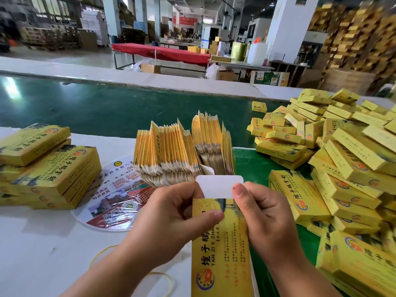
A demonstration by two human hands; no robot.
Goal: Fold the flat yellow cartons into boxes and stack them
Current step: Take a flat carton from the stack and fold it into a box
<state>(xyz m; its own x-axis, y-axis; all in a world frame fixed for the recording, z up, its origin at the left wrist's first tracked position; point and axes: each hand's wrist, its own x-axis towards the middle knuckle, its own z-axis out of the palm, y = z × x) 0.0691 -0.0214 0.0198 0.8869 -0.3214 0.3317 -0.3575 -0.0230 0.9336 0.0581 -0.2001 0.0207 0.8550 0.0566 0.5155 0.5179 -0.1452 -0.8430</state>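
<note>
The carton [220, 243] in hand is held above the near edge of the worktop [42, 243], its long axis running straight away from the person, printed face up, white end flap [219, 186] at the far end. The left hand [171, 215] grips the carton's left edge, thumb laid across the top of the yellow face just below the flap. The right hand [263, 213] grasps the right edge, its thumb upright against the flap's right corner (so that hand is nearer the flap and likely to tuck it).

Just beyond the flap stands the bundle of flat cartons [182, 153], on edge. Folded boxes lie in a pile [334, 151] to the right and in a neater stack [47, 166] to the left; the right pile looks nearer.
</note>
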